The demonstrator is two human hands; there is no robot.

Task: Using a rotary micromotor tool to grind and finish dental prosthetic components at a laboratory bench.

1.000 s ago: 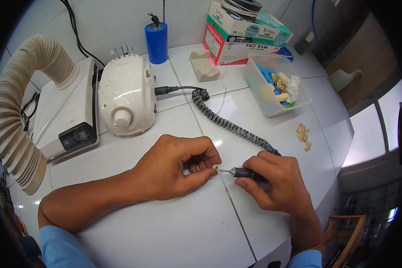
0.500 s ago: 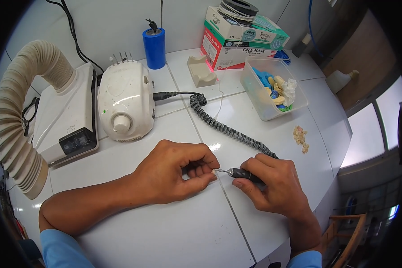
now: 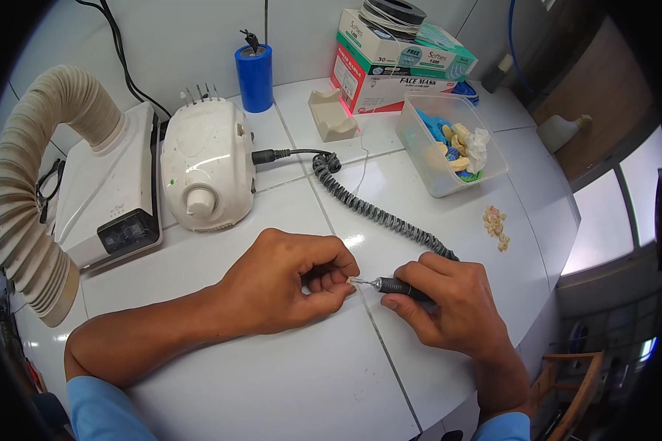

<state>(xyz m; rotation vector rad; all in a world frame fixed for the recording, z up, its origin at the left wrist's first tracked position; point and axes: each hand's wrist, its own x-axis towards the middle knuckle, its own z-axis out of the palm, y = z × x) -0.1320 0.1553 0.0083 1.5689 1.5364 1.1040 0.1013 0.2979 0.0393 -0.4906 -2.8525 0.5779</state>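
Observation:
My left hand (image 3: 294, 283) is closed in a pinch on a small off-white piece (image 3: 351, 281), most of it hidden by thumb and fingers. Coming from the other side, my right hand (image 3: 449, 305) grips a black rotary handpiece (image 3: 403, 287) like a pen. Its thin metal bit points left and meets the small piece at my left fingertips. From the handpiece a coiled grey cord (image 3: 379, 213) runs back to a white control unit (image 3: 207, 165) with a round knob and several bits standing on top.
A white dust extractor (image 3: 114, 198) with a ribbed hose (image 3: 22, 213) stands at left. Behind are a blue cylinder (image 3: 254, 79), a beige cradle (image 3: 332, 117) and stacked mask boxes (image 3: 397, 70) topped by a wire spool. A clear plastic tub (image 3: 449, 176) stands near small pale pieces (image 3: 495, 226).
Both hands have shifted very slightly to the left with the handpiece and the small piece. The grips stay the same.

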